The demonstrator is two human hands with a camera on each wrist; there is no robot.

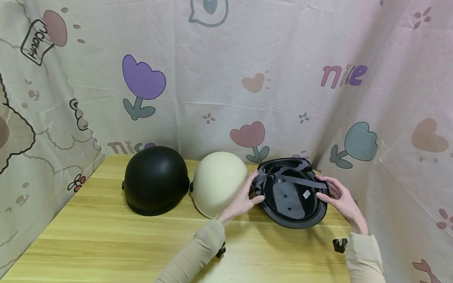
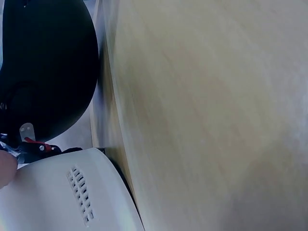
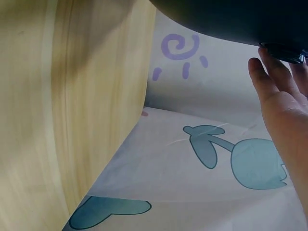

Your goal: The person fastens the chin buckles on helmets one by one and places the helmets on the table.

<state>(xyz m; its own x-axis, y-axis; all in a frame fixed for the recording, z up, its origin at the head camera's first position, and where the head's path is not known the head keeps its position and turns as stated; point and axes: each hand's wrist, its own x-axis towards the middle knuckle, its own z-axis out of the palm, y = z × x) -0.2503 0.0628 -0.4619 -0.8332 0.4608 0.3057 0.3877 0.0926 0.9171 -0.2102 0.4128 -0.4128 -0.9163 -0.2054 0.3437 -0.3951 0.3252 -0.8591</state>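
Note:
At the right of the table, a black helmet is held tilted, its padded inside and grey straps facing the head camera. My left hand grips its left rim, thumb in front. On the opposite rim, my right hand pinches with the thumb apart from the fingers. From the right wrist, the fingers touch the dark shell beside a round side fitting. The left wrist view shows the dark shell above a pale helmet, with only a bit of the hand visible.
A cream helmet stands dome up just left of my left hand. Farther left, another black helmet also sits dome up. All are on a wooden table whose back edge meets a printed cloth.

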